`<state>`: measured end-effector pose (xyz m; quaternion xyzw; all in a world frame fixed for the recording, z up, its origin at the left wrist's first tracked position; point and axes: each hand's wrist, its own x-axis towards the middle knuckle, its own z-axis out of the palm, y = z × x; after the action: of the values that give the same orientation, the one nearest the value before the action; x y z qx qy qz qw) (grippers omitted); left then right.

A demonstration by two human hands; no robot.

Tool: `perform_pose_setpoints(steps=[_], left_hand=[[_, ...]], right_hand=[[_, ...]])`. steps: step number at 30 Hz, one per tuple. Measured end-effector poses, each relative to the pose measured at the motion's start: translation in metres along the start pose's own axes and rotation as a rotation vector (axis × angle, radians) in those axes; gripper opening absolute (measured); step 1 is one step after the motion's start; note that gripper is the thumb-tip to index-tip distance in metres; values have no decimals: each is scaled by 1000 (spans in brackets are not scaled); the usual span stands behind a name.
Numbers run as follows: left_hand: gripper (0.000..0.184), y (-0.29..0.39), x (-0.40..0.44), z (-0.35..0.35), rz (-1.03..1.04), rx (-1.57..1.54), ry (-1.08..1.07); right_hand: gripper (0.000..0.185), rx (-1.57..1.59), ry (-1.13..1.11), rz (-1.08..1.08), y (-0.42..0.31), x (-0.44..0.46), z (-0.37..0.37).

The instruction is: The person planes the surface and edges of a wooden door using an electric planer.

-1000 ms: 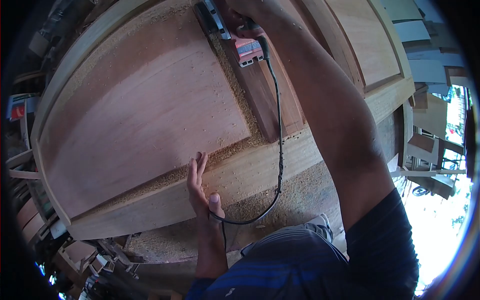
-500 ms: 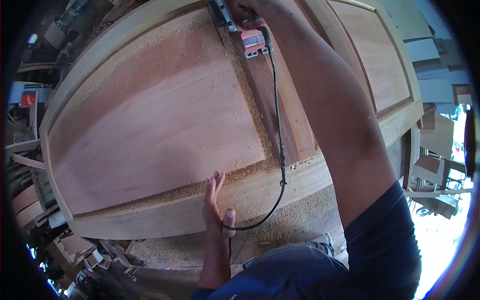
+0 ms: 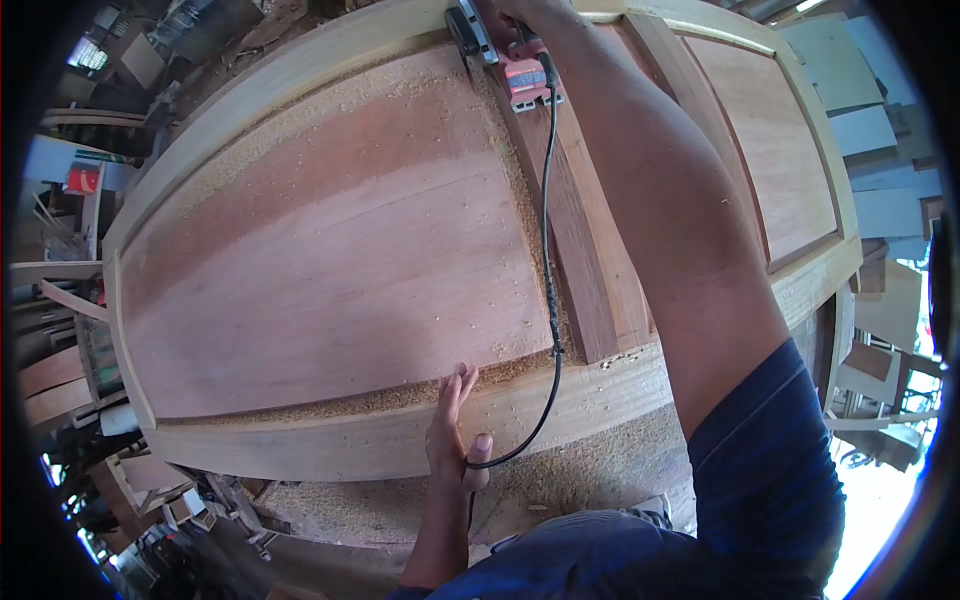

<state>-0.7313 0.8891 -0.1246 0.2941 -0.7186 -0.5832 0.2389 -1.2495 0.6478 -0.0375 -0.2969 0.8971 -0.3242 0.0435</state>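
Observation:
A large framed wooden door (image 3: 330, 450) with recessed panels lies flat before me. At its far side my right hand (image 3: 535, 12) grips a red electric planer (image 3: 525, 80), which sits on a dark brown wooden strip (image 3: 560, 215). The fingers there are partly cut off by the frame's top edge. My left hand (image 3: 452, 432) is over the near frame rail, fingers stretched toward the reddish panel (image 3: 340, 270) and thumb apart. A black power cord (image 3: 548, 200) runs down from the planer and lies in the crook of that thumb.
Shavings (image 3: 400, 398) line the panel's edges, and more lie on the surface (image 3: 600, 450) below the near rail. A second panel (image 3: 770, 140) is at the right. Boards and offcuts (image 3: 880, 215) are stacked beyond it, with scrap wood (image 3: 80, 360) at the left.
The whole view has shifted, so the door appears farther right and slightly lower. The cord has swung left relative to the panel corner. Both hands stay nearly in place on the door.

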Motion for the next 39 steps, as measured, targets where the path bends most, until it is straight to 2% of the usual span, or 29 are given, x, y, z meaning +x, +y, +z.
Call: perform_pose_setpoints(steps=[5, 10, 13, 16, 18, 20, 21, 23, 24, 25, 28, 29, 31, 35, 39], left_hand=[[85, -5, -3, -3, 43, 42, -27], [77, 8, 2, 0, 76, 128, 7], [75, 2, 2, -4, 110, 185, -12], [74, 5, 4, -5, 116, 198, -7], [72, 8, 0, -5, 90, 180, -2], [75, 7, -2, -7, 135, 106, 15], [77, 4, 0, -7, 161, 69, 28], [84, -7, 2, -7, 164, -44, 93], [87, -10, -1, -7, 155, -101, 114], [90, -10, -3, -7, 157, -117, 134], [98, -8, -2, -10, 152, -218, 203], [96, -8, -1, -9, 160, -274, 232], [91, -8, -1, -5, 173, -389, 291], [90, -7, 0, -3, 200, -369, 249], [96, 12, -1, -1, 154, -131, 129]], right_hand=[[57, 42, -8, -3, -6, 6, -2], [67, 90, -64, 18, -6, 13, -3], [65, 52, 47, -43, 7, 34, 19], [63, 86, 73, -82, 5, 13, 8], [64, 303, 205, -216, 0, -39, -24], [60, 365, 184, -125, 10, -99, -66], [56, 510, 195, -150, 24, -125, -79], [41, 467, 228, -66, 52, -188, -123], [39, 453, 159, 62, 33, -239, -167], [37, 437, 198, -24, 60, -268, -185], [32, 349, 141, 123, 92, -372, -248], [30, 301, 132, 145, 101, -402, -264], [26, 302, 40, 337, 101, -452, -296], [29, 305, -31, 566, 95, -515, -310], [34, 236, -4, 439, 106, -540, -274]])
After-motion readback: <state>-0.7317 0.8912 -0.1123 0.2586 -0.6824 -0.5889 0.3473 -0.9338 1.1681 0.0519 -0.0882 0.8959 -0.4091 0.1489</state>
